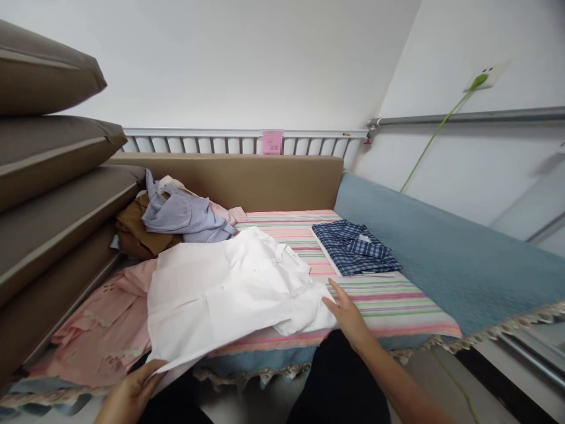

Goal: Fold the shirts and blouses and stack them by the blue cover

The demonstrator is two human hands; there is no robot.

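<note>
A white shirt (238, 282) lies spread over the bed in front of me, its lower corner lifted off the surface. At that corner, my left hand (135, 386) is closed, pinching the hem between thumb and fingers. My right hand (348, 315) is at the shirt's right end, beside the bunched sleeve (309, 312). Its fingers are apart and their tips meet the edge of the cloth. A folded dark blue checked shirt (353, 247) lies flat just beyond my right hand. Pink clothing (108, 324) is partly covered by the white shirt on the left.
Crumpled clothes, among them a light blue garment (185, 212) and a brown one (136, 227), lie at the back left. Stacked brown cushions (57, 147) rise on the left. Underneath is a striped cloth (388, 303); a blue padded cover (441, 235) borders the right side.
</note>
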